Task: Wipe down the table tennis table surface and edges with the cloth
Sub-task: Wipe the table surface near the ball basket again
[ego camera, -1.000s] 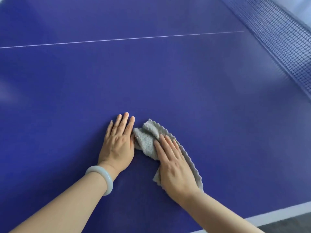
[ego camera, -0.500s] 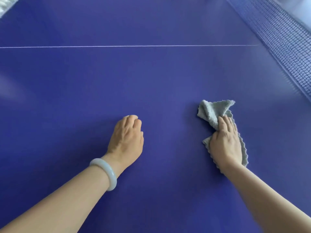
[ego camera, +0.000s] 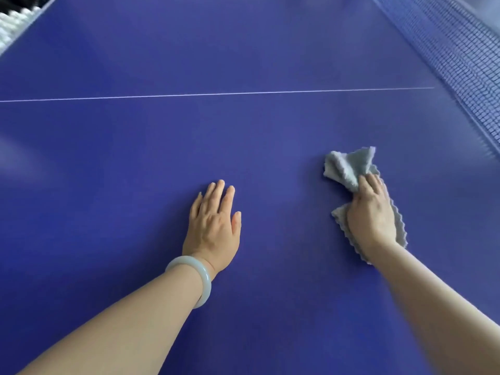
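Note:
The blue table tennis table (ego camera: 243, 144) fills the head view. A grey cloth (ego camera: 343, 169) with a scalloped hem lies bunched on it at the right, toward the net. My right hand (ego camera: 370, 212) lies on top of the cloth, fingers curled into its folds and gripping it; part of the cloth is hidden under the palm. My left hand (ego camera: 213, 226) rests flat on the bare surface to the left of the cloth, fingers straight, holding nothing. A pale bangle (ego camera: 194, 277) sits on that wrist.
The dark net (ego camera: 460, 63) runs diagonally along the upper right. A thin white line (ego camera: 216, 93) crosses the table beyond both hands. The table's far left edge (ego camera: 24, 31) shows at the top left, with blurred white things beyond it.
My right hand has slid the cloth rightward, from beside my left hand toward the net. My left hand stayed in place; its fingers curled, then flattened again.

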A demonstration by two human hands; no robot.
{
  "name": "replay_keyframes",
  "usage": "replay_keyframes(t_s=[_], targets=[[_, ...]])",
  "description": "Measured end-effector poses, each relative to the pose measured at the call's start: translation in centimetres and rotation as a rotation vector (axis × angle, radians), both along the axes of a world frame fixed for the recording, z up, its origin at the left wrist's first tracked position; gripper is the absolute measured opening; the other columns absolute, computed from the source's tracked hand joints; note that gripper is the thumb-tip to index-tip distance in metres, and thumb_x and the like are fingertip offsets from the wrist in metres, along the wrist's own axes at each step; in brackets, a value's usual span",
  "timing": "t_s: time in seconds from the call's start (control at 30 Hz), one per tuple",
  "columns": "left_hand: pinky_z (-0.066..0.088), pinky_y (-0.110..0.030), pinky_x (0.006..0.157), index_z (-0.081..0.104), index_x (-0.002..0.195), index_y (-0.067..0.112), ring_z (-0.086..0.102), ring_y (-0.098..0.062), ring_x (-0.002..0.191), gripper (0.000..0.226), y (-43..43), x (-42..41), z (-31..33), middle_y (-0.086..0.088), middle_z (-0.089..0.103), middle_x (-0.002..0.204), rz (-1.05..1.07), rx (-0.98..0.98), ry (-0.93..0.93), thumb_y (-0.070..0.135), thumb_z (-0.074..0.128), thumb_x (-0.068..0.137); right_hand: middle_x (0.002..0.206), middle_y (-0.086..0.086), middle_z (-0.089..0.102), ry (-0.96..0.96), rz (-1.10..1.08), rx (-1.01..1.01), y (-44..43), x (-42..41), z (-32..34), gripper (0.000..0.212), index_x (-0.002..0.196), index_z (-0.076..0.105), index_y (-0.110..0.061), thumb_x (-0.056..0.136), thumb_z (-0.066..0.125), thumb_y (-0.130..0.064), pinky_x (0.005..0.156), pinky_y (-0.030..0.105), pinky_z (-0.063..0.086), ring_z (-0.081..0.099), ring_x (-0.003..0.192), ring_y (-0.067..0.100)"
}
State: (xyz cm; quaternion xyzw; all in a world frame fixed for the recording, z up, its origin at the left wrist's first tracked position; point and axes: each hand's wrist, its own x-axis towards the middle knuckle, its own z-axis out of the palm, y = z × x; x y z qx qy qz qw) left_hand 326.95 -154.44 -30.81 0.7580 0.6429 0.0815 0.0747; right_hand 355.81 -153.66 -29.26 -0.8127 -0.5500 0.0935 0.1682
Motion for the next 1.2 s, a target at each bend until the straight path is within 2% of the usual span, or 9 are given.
replay_keyframes(t_s=[0.07,0.27,0.37,0.5,0.6,0.77,0.87,0.97,1.2], targets=[[0.009,-0.039,0.124,0.028,0.154,0.016,0.013,-0.019,0.151,0.056,0.0,-0.1,0.0,-0.003,0.019,0.163,0.007,-0.005,-0.016,0.036,0.028,0.102,0.154,0.019,0.032,-0.006,-0.011,-0.002,2.9,-3.2,-0.2,0.049,0.139,0.041,0.005,0.091,0.045,-0.004,0.124,0.039,0.004,0.017,0.148,0.031],[0.017,-0.042,0.122,0.037,0.15,0.012,0.02,-0.021,0.15,0.051,0.2,-0.1,0.1,-0.006,0.025,0.161,0.01,0.007,-0.016,0.03,0.037,0.102,0.159,0.007,0.027,-0.008,0.787,0.014,-0.6,-7.8,-0.7,0.06,0.149,0.039,-0.009,0.093,0.028,-0.029,0.124,0.03,-0.002,0.019,0.15,0.021],[0.017,-0.042,0.122,0.032,0.152,0.016,0.018,-0.02,0.15,0.054,0.2,0.3,0.2,-0.004,0.022,0.162,0.021,-0.009,-0.012,0.034,0.029,0.102,0.158,0.007,0.032,0.023,0.506,0.054,1.1,0.0,-0.7,0.05,0.147,0.044,-0.009,0.098,0.041,-0.001,0.124,0.037,0.014,0.025,0.149,0.023],[0.018,-0.043,0.122,0.03,0.153,0.016,0.019,-0.02,0.15,0.055,0.3,0.3,0.2,-0.005,0.022,0.162,0.016,-0.022,0.027,0.036,0.031,0.102,0.164,0.012,0.016,0.011,-0.049,-0.06,7.1,2.3,0.4,0.058,0.151,0.028,-0.001,0.097,0.048,-0.009,0.124,0.037,0.002,0.006,0.153,0.026],[0.021,-0.044,0.121,0.033,0.152,0.014,0.022,-0.022,0.149,0.058,0.3,0.3,0.6,-0.006,0.025,0.161,0.02,-0.025,0.048,0.038,0.024,0.101,0.163,0.015,0.017,-0.026,0.13,-0.028,8.2,-4.7,0.6,0.076,0.152,0.024,-0.001,0.09,0.062,-0.023,0.124,0.04,-0.001,0.007,0.152,0.029],[0.028,-0.047,0.118,0.039,0.149,0.01,0.029,-0.026,0.147,0.062,0.1,0.4,1.2,-0.011,0.032,0.158,0.0,-0.047,0.093,0.038,0.02,0.097,0.16,0.005,0.029,-0.021,0.705,-0.011,3.2,-9.0,-0.6,0.058,0.149,0.041,-0.01,0.093,0.05,-0.023,0.125,0.033,0.006,0.018,0.15,0.019],[0.031,-0.049,0.116,0.038,0.15,0.009,0.03,-0.027,0.146,0.061,0.0,0.3,1.4,-0.012,0.032,0.158,-0.008,-0.067,0.093,0.037,0.02,0.098,0.162,-0.004,0.024,0.004,0.434,-0.02,2.7,-5.1,-0.3,0.054,0.151,0.039,-0.017,0.099,0.023,-0.015,0.124,0.033,0.01,0.014,0.151,0.012],[0.036,-0.05,0.113,0.042,0.148,0.008,0.035,-0.028,0.144,0.06,0.0,0.2,1.6,-0.014,0.036,0.155,-0.017,-0.078,0.085,0.036,0.023,0.098,0.164,-0.007,0.016,0.035,0.189,-0.049,3.5,-5.3,0.3,0.057,0.154,0.032,-0.019,0.1,0.031,-0.003,0.124,0.029,0.005,0.005,0.152,0.009],[0.052,-0.048,0.094,0.067,0.117,0.005,0.058,-0.037,0.118,0.047,3.1,0.3,2.3,-0.018,0.059,0.127,-0.086,-0.017,0.045,0.032,0.037,0.093,0.164,-0.007,0.011,0.024,0.188,-0.102,3.7,-5.6,0.7,0.064,0.155,0.029,-0.018,0.095,0.037,0.005,0.124,0.028,0.003,0.001,0.152,0.008]])
